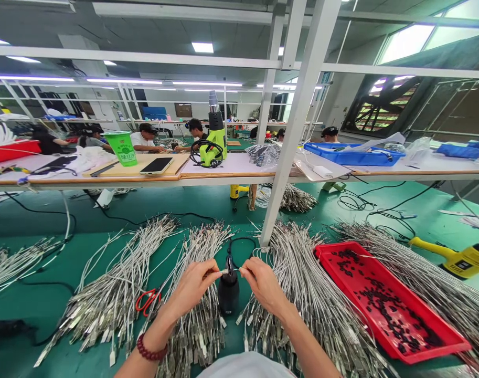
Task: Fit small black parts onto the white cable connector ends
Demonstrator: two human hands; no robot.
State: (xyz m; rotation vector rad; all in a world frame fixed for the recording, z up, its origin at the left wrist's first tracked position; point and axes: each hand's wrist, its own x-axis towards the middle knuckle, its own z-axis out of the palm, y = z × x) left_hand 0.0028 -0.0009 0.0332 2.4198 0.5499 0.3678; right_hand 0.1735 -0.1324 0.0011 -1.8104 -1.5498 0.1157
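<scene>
Both hands are at the centre of the bench [176, 199], raised above its green surface, fingertips facing each other across a narrow gap. The left grip [195, 283] is closed, thumb and forefinger pinching a short metallic connector end of a thin cable [225, 271]. The connector projects from these fingertips toward the right. The right grip [265, 286] is likewise closed in a pinch, at the opposite side of the gap, on what appears to be the pale lead of the same cable; the exact contact is too small to confirm. The held section lies roughly level between the two grips, at the upper part of a black cylindrical tool [229, 296] standing upright on the bench. Whether the cable touches this tool cannot be determined.

A cable bundle [202, 310] lies beneath the left forearm, and a larger bundle [306, 294] lies beside and beneath the right. Red-handled scissors [147, 302] lie left of the left hand. A red tray [439, 352] holding small black pieces [384, 310] sits right of the larger bundle.
</scene>
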